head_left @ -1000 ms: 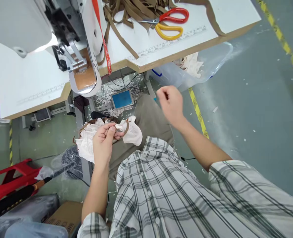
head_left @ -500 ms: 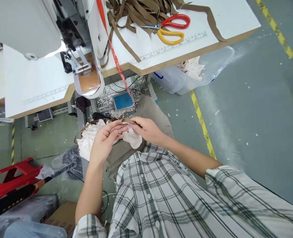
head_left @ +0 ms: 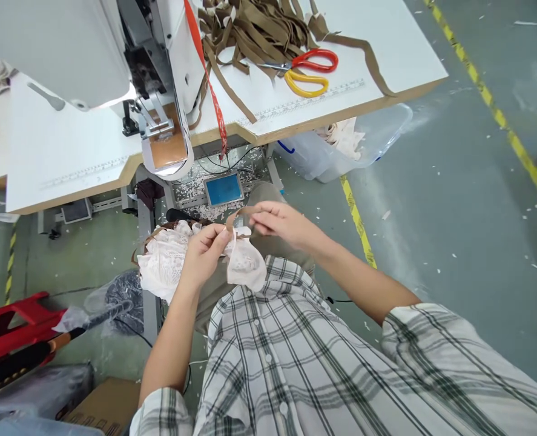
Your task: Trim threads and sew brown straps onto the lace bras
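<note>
My left hand [head_left: 206, 253] is closed on a bundle of white lace fabric [head_left: 164, 265] resting on my lap. A thin brown strap [head_left: 237, 214] loops up from the lace. My right hand [head_left: 281, 223] pinches the far end of that strap, just right of my left hand. A white lace cup [head_left: 246, 266] hangs below the two hands. A white sewing machine [head_left: 114, 54] stands on the white table [head_left: 68, 157] above my lap.
Several brown straps [head_left: 254, 27] and red-and-yellow scissors [head_left: 307, 69] lie on the table. A clear plastic bin [head_left: 350, 142] with cloth sits under the table's right end. A blue pedal panel [head_left: 223, 188] is on the floor. A red stool [head_left: 11, 330] is at left.
My right hand came down from mid-air to the lace and took hold of the brown strap, then lifted it into a loop. My left hand stayed on the lace.
</note>
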{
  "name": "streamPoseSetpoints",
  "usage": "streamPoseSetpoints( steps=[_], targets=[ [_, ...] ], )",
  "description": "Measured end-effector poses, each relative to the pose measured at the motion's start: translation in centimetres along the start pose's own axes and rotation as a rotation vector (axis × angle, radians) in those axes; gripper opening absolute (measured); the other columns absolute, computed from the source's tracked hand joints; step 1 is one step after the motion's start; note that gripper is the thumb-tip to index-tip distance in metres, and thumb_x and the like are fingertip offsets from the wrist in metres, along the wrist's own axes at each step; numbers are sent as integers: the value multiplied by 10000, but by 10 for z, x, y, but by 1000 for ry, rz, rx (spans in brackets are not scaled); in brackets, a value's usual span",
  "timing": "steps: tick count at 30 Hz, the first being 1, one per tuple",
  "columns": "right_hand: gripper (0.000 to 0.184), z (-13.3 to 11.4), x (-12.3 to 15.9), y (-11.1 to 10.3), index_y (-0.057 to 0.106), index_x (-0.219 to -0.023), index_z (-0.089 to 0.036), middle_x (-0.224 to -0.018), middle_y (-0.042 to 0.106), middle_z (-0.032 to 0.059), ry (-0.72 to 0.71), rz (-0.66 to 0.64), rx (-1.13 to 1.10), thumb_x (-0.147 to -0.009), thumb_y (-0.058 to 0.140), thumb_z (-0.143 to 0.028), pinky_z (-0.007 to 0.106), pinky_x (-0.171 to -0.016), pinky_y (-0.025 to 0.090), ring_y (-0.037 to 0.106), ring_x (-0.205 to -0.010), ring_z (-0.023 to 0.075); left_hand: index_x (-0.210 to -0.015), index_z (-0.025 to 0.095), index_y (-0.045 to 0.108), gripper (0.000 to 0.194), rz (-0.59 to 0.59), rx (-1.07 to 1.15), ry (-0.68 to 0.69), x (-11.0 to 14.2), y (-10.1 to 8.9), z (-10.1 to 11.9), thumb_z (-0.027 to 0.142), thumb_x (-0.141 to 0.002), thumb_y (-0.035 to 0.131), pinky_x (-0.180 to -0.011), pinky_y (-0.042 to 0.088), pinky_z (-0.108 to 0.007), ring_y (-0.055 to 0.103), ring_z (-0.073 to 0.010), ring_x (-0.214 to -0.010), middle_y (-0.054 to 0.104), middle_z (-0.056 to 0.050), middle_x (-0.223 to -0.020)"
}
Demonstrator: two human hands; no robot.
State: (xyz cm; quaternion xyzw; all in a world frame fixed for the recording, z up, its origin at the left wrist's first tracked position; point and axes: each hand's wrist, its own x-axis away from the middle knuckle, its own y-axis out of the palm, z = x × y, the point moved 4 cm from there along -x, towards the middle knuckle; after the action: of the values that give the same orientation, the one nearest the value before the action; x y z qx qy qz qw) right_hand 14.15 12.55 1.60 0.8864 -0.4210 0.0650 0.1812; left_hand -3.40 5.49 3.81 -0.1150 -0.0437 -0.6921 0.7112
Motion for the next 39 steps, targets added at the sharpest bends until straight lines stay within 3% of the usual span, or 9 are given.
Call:
streamPoseSetpoints(
  steps=[8, 10, 14, 16, 20, 26, 34, 36, 39],
  targets=[
    [273, -45, 18, -35, 573, -995, -205, -959, 607, 29, -483, 602, 580, -753, 686, -257, 318, -801, 479, 560, -872, 169, -799, 188, 711, 358, -34, 63, -50, 13, 7, 28, 540, -856, 674, -510, 296, -246, 393, -109, -544, 554, 2, -656],
    [155, -43, 29, -15, 587, -894, -197, -868, 611, 21, -465, 415, 588, -859, 632, -341, 306, -739, 484, 561, -769, 152, -798, 190, 689, 341, -41, 140, -56, 16, 10, 36, 525, -860, 674, -521, 304, -241, 400, -106, -551, 548, 6, -663],
    [520, -41, 45, 25, 628, -1171, -196, -1173, 642, 111, -488, 21, 532, -866, 642, -616, 364, -875, 534, 624, -1041, 220, -791, 191, 639, 311, -111, 270, -70, 21, 19, 55, 490, -864, 683, -524, 299, -227, 388, -93, -545, 496, 30, -648],
    [664, -52, 51, 30, 559, -1334, -231, -1346, 573, 134, -631, 104, 512, -831, 679, -648, 416, -1008, 499, 567, -1225, 252, -753, 183, 605, 340, -179, 287, -87, 22, 24, 64, 496, -838, 707, -512, 279, -220, 363, -83, -531, 465, 40, -630],
    [304, -73, 63, 37, 711, -1071, -259, -1051, 685, 76, -794, 145, 612, -958, 584, -511, 369, -901, 531, 647, -1004, 197, -738, 177, 600, 365, -274, 193, -82, 26, 30, 79, 518, -827, 693, -525, 309, -229, 384, -89, -533, 470, 35, -620],
    [271, -122, 94, 43, 670, -759, -216, -607, 550, -15, -802, 280, 758, -960, 594, -381, 266, -564, 415, 514, -575, 119, -1072, 201, 652, 276, 41, -295, 402, 55, 34, 130, 404, -885, 661, -795, 460, -321, 578, -205, -919, 640, -85, -1034],
    [522, -266, 151, 26, 514, -490, -229, -451, 425, -29, -673, 190, 899, -862, 683, -555, 263, -414, 270, 363, -425, 92, -874, 216, 701, 303, -406, -172, 598, 66, 82, 238, 324, -1016, 456, -707, 494, -305, 605, -168, -746, 672, -46, -800],
    [490, -272, 134, 15, 559, -529, -227, -477, 450, -26, -632, 188, 891, -830, 708, -585, 261, -415, 279, 380, -437, 98, -909, 215, 730, 263, -480, -66, 495, 54, 74, 236, 331, -994, 511, -715, 511, -294, 641, -167, -764, 713, -45, -852],
    [355, -241, 83, -4, 691, -869, -226, -727, 614, 24, -653, 450, 856, -815, 724, -576, 293, -554, 445, 554, -637, 160, -923, 193, 742, 181, -286, 69, 287, 23, 41, 195, 335, -921, 630, -746, 503, -281, 653, -173, -817, 734, -51, -905]
  ],
)
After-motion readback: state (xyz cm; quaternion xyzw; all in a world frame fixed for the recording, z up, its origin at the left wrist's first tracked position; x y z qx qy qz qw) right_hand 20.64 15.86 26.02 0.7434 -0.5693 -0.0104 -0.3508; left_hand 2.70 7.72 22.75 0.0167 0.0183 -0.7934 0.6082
